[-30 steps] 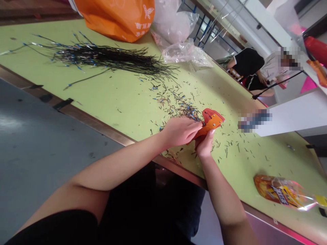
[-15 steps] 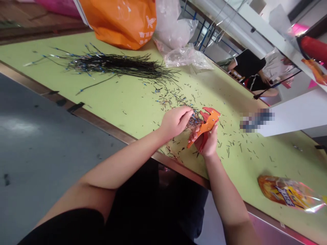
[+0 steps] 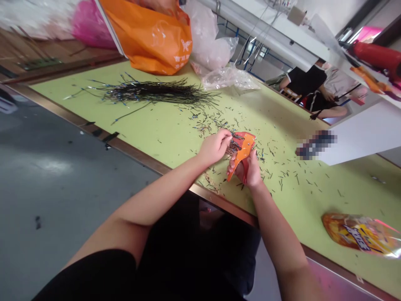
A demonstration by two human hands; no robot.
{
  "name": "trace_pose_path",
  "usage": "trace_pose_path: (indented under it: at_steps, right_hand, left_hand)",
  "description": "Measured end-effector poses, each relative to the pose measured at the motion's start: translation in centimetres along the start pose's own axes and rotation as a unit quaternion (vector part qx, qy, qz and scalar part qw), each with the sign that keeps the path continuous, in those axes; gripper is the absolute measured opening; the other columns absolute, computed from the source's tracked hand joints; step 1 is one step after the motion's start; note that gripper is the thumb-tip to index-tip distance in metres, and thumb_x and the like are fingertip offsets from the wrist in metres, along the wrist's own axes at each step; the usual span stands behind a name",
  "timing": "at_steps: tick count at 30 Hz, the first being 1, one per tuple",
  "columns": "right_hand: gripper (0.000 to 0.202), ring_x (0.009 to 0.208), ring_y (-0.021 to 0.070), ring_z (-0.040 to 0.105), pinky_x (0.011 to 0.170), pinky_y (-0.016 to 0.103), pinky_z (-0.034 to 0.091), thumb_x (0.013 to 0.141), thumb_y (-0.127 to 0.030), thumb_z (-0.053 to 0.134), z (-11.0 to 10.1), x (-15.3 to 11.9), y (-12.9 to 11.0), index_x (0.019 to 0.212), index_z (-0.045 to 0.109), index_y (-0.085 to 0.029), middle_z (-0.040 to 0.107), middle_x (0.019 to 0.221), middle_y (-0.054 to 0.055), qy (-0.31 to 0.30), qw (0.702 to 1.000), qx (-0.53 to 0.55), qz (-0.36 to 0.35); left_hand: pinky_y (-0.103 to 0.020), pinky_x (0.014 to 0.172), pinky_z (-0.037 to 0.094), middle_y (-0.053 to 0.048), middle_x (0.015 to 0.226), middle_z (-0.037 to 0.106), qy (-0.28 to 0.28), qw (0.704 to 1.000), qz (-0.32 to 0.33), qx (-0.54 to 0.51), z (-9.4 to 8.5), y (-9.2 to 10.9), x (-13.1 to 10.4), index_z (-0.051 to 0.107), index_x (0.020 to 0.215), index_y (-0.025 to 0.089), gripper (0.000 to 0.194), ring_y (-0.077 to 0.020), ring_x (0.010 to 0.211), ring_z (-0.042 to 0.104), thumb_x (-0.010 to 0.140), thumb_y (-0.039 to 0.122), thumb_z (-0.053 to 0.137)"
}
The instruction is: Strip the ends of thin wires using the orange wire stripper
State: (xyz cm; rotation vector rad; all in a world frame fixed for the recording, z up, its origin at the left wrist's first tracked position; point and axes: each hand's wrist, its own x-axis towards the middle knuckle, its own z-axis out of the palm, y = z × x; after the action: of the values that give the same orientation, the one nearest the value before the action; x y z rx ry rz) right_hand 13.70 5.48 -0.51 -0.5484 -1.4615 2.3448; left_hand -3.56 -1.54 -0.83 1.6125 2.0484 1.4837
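Note:
In the head view my right hand (image 3: 253, 169) is wrapped round the handles of an orange and red wire stripper (image 3: 246, 150), its jaws facing left. My left hand (image 3: 216, 146) is closed in a pinch just left of those jaws, on what looks like a thin dark wire (image 3: 237, 136) running to them; most of it is hidden by the fingers. Beneath both hands lies a heap of short wire offcuts (image 3: 233, 147). A large bundle of black wires (image 3: 156, 91) with some blue ends lies farther back on the left of the green tabletop (image 3: 169, 138).
An orange bag (image 3: 156, 46) and clear plastic bags (image 3: 232, 77) stand along the back edge. At right lies a bottle with a yellow label (image 3: 360, 234). A white panel (image 3: 369, 133) rises at the right. Black offcuts are scattered about. Another person (image 3: 308, 81) sits beyond the table.
The wire stripper in my right hand has moved slightly left, closer to my left fingertips. The whole view has shifted a little; the bundle and bags have not been moved.

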Motion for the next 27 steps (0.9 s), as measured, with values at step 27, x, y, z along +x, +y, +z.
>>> trace_pose_path:
  at_steps: [27]
  right_hand:
    - [0.076, 0.086, 0.0298, 0.075, 0.077, 0.050, 0.067, 0.082, -0.097, 0.054, -1.1, 0.4, 0.6, 0.096, 0.072, -0.025, 0.070, 0.079, 0.006, 0.012, 0.999, -0.043, -0.007]
  left_hand:
    - [-0.035, 0.077, 0.052, -0.009, 0.101, 0.081, -0.042, 0.987, -0.028, 0.150, -0.6, 1.2, 0.4, 0.069, 0.124, 0.020, 0.040, -0.0249, 0.091, 0.076, 0.113, 0.037, 0.034]
